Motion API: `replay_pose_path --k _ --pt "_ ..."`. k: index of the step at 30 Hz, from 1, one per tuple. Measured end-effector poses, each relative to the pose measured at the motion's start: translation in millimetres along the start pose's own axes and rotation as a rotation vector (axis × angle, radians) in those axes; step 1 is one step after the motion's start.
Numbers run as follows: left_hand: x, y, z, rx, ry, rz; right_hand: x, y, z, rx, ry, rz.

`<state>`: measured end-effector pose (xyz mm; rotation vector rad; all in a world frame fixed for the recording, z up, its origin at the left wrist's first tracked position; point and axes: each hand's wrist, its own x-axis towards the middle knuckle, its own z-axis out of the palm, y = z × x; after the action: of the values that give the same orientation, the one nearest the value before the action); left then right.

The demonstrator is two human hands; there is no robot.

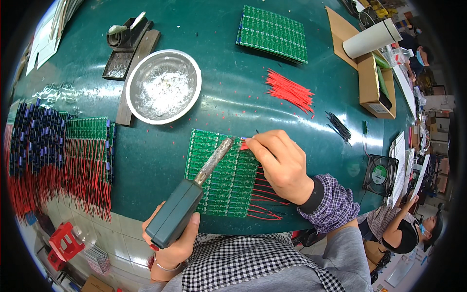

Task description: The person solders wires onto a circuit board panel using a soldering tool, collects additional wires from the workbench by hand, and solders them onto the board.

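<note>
My left hand (181, 247) is wrapped around the dark green body of a soldering iron (176, 214). Its metal barrel points up and to the right, with the tip at the upper right part of a green circuit board panel (221, 190). At that corner my right hand (286, 168) is closed, thumb and fingertips pinching red wires (243, 145) against the board edge. Below my right hand, several red wires (262, 198) trail off the panel's right side. The exact contact of tip, wire and pad is too small to tell.
A metal bowl (194, 92) with silvery bits stands beyond the board, near a dark holder (119, 63). Loose red wires (289, 90), black wires (339, 127) and stacked green panels (272, 34) lie to the right. Wired panels (87, 151) sit left; a fan (381, 175) stands right.
</note>
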<state>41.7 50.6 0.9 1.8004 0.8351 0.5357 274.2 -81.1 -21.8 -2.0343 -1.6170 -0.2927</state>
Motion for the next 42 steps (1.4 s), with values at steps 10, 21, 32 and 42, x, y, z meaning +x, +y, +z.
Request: replay_pose_path --k 10,21,32,42 --pt "-3.9 -2.3 -2.1 -0.021 -0.022 -0.021 -6.0 -6.2 4.4 0.031 0.042 -0.02" --pt "2.4 0.9 -1.8 0.037 -0.077 0.055 -6.8 -5.8 6.3 0.01 0.041 -0.022" --pt "-4.5 -6.3 -2.8 0.072 -0.071 0.087 -5.3 -7.4 5.0 -0.007 0.015 -0.014" --pt "-10.3 -8.9 -3.3 -0.005 -0.006 0.016 -5.6 -9.5 4.5 -0.016 0.0 0.003"
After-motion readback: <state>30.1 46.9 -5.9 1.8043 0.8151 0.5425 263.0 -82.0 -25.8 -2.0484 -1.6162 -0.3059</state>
